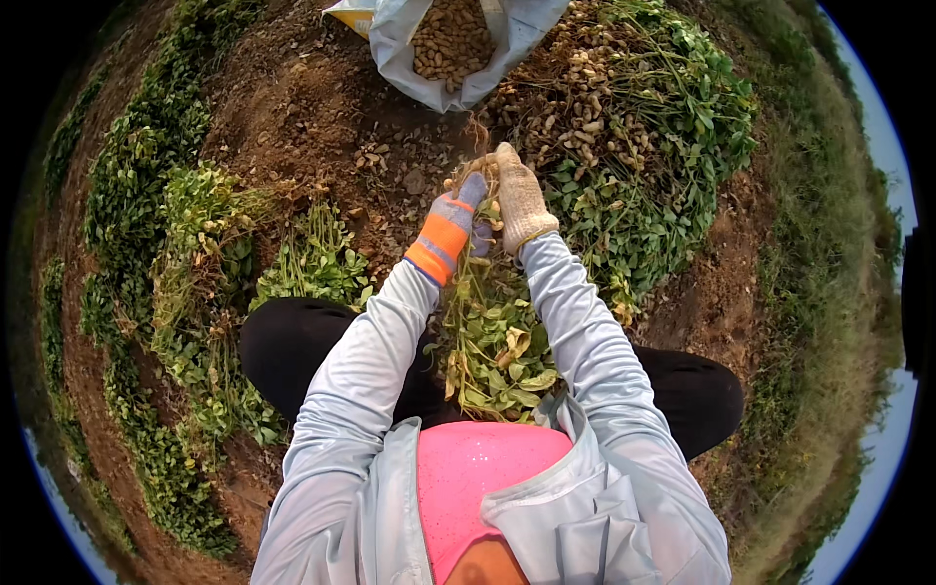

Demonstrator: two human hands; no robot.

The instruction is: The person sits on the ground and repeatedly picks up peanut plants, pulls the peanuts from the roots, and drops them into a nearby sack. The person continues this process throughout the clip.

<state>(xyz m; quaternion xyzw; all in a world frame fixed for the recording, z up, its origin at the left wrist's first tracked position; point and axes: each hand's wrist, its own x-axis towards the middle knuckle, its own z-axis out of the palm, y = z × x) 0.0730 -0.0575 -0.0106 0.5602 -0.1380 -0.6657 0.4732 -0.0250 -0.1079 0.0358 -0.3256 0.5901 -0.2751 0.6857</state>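
Observation:
My left hand (447,227), in an orange and grey glove, grips the stems of a pulled peanut plant (504,351) near its root end. The plant's yellowing leaves hang down between my legs. My right hand (521,194), in a cream knitted glove, is at the roots and pods just beside the left; its fingers are mostly hidden, so I cannot tell what they hold. Ahead of both hands stands a white woven sack (395,58), its mouth rolled wide. Loose peanuts in the shell (452,44) lie inside it.
A large heap of peanut plants (658,161) with pods (589,131) still attached lies to the right of the sack. More plants (311,252) lie at left, beside leafy rows (139,212). Bare brown soil (285,110) with a few scattered pods (371,156) spreads ahead. Tall grass (812,292) borders the right.

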